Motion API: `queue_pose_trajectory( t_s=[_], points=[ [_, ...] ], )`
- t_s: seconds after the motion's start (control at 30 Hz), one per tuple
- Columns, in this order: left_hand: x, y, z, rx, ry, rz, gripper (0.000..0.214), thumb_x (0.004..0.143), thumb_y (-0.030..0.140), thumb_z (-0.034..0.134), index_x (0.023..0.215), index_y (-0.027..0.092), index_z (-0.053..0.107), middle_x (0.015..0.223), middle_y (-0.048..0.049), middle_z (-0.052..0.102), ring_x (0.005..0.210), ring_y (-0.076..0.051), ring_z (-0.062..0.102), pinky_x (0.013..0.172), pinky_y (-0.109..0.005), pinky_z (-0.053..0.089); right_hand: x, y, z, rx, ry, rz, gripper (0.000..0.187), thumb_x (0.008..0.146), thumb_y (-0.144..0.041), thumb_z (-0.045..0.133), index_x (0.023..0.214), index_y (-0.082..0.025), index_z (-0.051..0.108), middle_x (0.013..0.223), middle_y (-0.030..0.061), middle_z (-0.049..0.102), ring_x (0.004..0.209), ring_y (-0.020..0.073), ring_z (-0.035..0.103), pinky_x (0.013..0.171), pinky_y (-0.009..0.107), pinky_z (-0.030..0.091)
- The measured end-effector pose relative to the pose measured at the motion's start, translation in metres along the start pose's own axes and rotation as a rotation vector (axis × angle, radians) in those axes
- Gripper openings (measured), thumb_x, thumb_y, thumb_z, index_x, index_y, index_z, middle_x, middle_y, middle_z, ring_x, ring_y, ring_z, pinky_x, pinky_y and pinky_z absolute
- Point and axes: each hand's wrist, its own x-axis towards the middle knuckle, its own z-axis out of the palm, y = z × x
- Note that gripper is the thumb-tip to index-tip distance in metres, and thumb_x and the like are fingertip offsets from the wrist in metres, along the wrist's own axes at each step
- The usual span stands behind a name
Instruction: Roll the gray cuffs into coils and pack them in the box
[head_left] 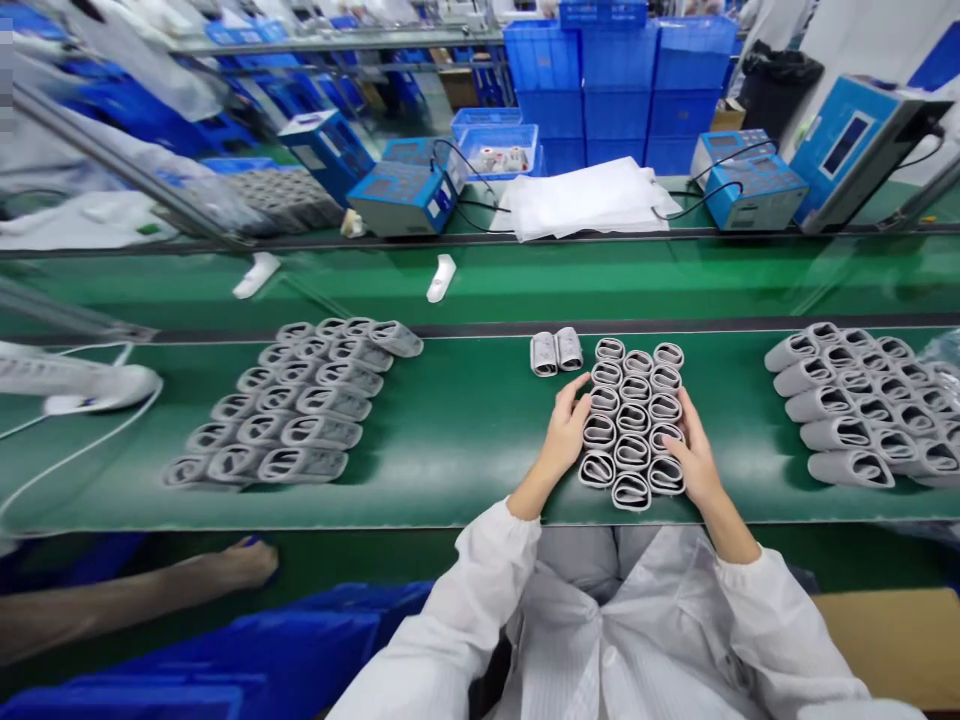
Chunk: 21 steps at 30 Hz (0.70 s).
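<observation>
A block of grey rolled fabric bands (634, 417) stands on end on the green work surface in front of me, packed in three columns. My left hand (564, 432) lies along the block's left side, fingers stretched and touching the outer rolls. On the opposite side, my right hand (694, 455) rests against the rolls with its fingers extended and its thumb over the edge of one. Between them the hands flank the block; parts of the outer rolls are hidden by the fingers. Just behind on the left, two more grey rolls (556, 352) sit side by side.
More grey rolls stand grouped on the left (300, 400) and the right (862, 400). Behind a dark rail, two white pieces (442, 278) lie on a green strip. Blue devices (409, 185), white sheets (581, 200) and blue crates (615, 90) are farther back. Another person's arm (150, 595) shows lower left.
</observation>
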Motion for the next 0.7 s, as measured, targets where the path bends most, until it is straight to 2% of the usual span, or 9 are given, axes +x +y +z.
queue_pose_trajectory(
  t_s=[0.07,0.17,0.23,0.3,0.37,0.47,0.5,0.57,0.7],
  points=[
    [0.025,-0.001,-0.018,0.146,0.156,0.085,0.042,0.113,0.047,0.06,0.149,0.029,0.07,0.16,-0.0141,0.07,0.155,-0.033,0.061,0.135,-0.059,0.046,-0.001,0.003,-0.001,-0.025,-0.002,-0.022,0.109,0.095,-0.062,0.081,0.185,-0.03,0.029,0.191,0.0097,0.036,0.176,0.0358,0.04,0.147,0.058,0.032],
    [0.072,-0.009,-0.051,0.331,0.308,0.143,0.053,0.101,0.041,0.076,0.151,0.027,0.066,0.175,-0.018,0.054,0.169,-0.039,0.042,0.141,-0.066,0.031,-0.001,0.009,-0.004,-0.044,-0.005,-0.05,0.104,0.098,-0.059,0.079,0.185,-0.03,0.029,0.191,0.0095,0.036,0.175,0.0346,0.041,0.146,0.057,0.035],
    [0.099,-0.016,-0.069,0.368,0.284,0.065,0.068,0.093,0.039,0.083,0.156,0.025,0.061,0.183,-0.0216,0.042,0.174,-0.044,0.032,0.141,-0.072,0.024,0.0,0.013,-0.007,-0.052,-0.014,-0.06,0.101,0.1,-0.056,0.079,0.185,-0.031,0.03,0.19,0.0094,0.037,0.175,0.0339,0.043,0.145,0.057,0.037],
    [0.114,-0.023,-0.079,0.36,0.191,-0.004,0.07,0.09,0.039,0.085,0.154,0.024,0.061,0.178,-0.0243,0.047,0.172,-0.048,0.036,0.139,-0.077,0.023,0.001,0.018,-0.011,-0.07,-0.025,-0.071,0.098,0.101,-0.053,0.078,0.185,-0.033,0.031,0.19,0.009,0.039,0.174,0.0336,0.045,0.144,0.056,0.039],
    [0.115,-0.028,-0.081,0.346,0.102,0.006,0.062,0.089,0.04,0.086,0.145,0.024,0.065,0.162,-0.0222,0.065,0.159,-0.046,0.054,0.136,-0.075,0.032,0.001,0.021,-0.013,-0.09,-0.023,-0.086,0.095,0.102,-0.052,0.078,0.184,-0.034,0.033,0.189,0.0088,0.04,0.172,0.034,0.047,0.142,0.056,0.042],
    [0.102,-0.032,-0.078,0.323,0.06,0.084,0.055,0.089,0.037,0.086,0.137,0.024,0.064,0.136,-0.0142,0.077,0.128,-0.034,0.075,0.12,-0.058,0.055,0.001,0.024,-0.015,-0.118,0.02,-0.084,0.092,0.102,-0.051,0.077,0.183,-0.035,0.036,0.189,0.0092,0.04,0.171,0.036,0.048,0.142,0.058,0.042],
    [0.098,-0.032,-0.078,0.319,0.073,0.11,0.054,0.088,0.035,0.086,0.136,0.024,0.062,0.134,-0.0132,0.076,0.123,-0.031,0.075,0.116,-0.053,0.059,0.001,0.024,-0.016,-0.121,0.042,-0.077,0.092,0.101,-0.051,0.078,0.182,-0.035,0.037,0.189,0.0092,0.04,0.171,0.0368,0.048,0.142,0.059,0.041],
    [0.092,-0.032,-0.081,0.327,0.141,0.154,0.049,0.085,0.027,0.087,0.126,0.023,0.059,0.137,-0.0139,0.069,0.129,-0.03,0.072,0.117,-0.049,0.058,0.001,0.024,-0.016,-0.124,0.068,-0.063,0.092,0.1,-0.052,0.079,0.181,-0.035,0.04,0.188,0.0096,0.043,0.17,0.0382,0.05,0.141,0.06,0.042],
    [0.087,-0.033,-0.096,0.37,0.289,0.192,0.037,0.084,0.017,0.085,0.103,0.024,0.053,0.143,-0.0165,0.054,0.144,-0.033,0.06,0.126,-0.053,0.051,0.002,0.023,-0.015,-0.152,0.079,-0.083,0.09,0.099,-0.051,0.079,0.18,-0.035,0.043,0.182,0.0105,0.053,0.162,0.0377,0.06,0.135,0.058,0.05]
  ],
)
